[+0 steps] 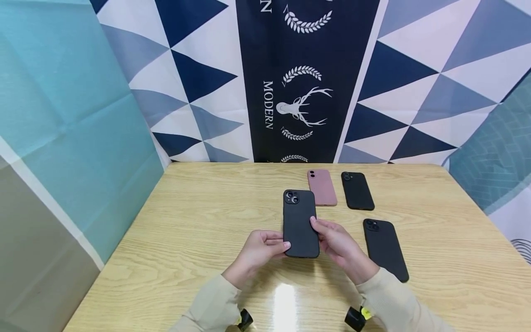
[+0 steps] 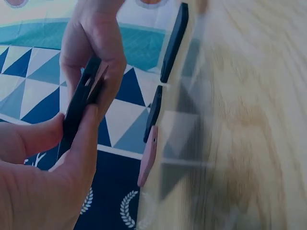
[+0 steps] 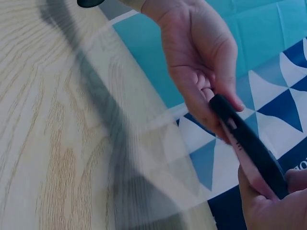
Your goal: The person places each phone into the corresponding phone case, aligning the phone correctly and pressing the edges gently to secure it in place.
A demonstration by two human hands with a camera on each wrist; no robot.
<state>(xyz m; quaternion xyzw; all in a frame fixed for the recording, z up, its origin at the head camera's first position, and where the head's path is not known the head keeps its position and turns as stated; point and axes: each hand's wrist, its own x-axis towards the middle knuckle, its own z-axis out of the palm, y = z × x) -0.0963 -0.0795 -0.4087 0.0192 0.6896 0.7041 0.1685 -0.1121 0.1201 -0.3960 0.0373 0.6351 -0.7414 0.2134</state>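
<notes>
A phone in a black case (image 1: 300,226) is held upright above the table, its camera corner at the upper left. My left hand (image 1: 263,249) pinches its lower left corner, thumb on the back. On the opposite edge my right hand (image 1: 340,246) grips it, with the thumb against the back and the other fingers behind. In the left wrist view the case (image 2: 74,115) appears edge-on between both hands, a thin dark flat part angled beside it. Side cut-outs show on the case (image 3: 256,148) in the right wrist view; its front face is mostly hidden.
Behind the held phone lies a pink phone case (image 1: 323,189), partly covered by it. A black phone case (image 1: 358,191) lies to its right, and another black one (image 1: 386,249) lies nearer, beside my right forearm. Patterned cloth (image 1: 298,92) hangs behind the wooden table (image 1: 186,221).
</notes>
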